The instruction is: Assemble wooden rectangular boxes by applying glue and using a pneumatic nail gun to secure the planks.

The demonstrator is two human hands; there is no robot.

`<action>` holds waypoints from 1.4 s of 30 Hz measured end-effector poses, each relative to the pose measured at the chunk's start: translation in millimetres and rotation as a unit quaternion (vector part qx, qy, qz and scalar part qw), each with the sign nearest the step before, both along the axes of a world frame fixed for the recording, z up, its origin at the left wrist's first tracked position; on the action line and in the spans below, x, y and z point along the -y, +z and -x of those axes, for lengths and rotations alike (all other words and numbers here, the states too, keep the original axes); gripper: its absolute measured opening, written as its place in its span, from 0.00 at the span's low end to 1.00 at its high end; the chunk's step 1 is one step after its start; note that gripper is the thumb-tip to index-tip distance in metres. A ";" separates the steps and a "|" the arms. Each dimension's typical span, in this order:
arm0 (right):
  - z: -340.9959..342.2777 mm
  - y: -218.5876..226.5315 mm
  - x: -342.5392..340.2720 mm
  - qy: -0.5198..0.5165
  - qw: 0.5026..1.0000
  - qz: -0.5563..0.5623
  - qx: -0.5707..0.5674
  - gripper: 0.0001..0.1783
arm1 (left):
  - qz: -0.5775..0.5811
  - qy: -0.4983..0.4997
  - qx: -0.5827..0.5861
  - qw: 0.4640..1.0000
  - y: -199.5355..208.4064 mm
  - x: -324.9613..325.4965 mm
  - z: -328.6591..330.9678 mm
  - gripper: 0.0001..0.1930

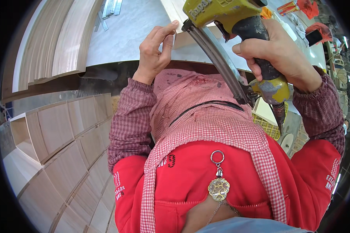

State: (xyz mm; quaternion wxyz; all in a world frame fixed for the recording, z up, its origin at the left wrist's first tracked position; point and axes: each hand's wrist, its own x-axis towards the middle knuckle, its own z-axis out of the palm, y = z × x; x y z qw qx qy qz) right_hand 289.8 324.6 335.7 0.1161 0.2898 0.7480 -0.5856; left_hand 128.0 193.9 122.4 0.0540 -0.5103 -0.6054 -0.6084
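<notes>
My right hand (274, 54) is wrapped round the black grip of a yellow nail gun (216, 15). The gun's long metal magazine (217, 54) slants down towards my apron, and an air hose fitting hangs from the grip's lower end. At the top centre, the gun's nose end is over a pale wooden board (184, 40) at the near edge of the table. My left hand (155, 48) has its fingers curled, with index finger and thumb at the board's left end. The gun partly covers the board.
Stacked wooden panels (62, 39) lie on the left of the pale worktable (120, 42). Behind my left hand are metal nail strips (112, 7). Wooden boxes (66, 132) are piled at lower left. A yellow crate (270, 126) stands right, below a dark phone (314, 37).
</notes>
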 end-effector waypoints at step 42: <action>-12.6 -1.1 -14.5 -0.039 0.999 0.008 -0.005 0.13 | 0.017 -0.006 0.011 1.000 -5.1 1.3 -0.6 0.30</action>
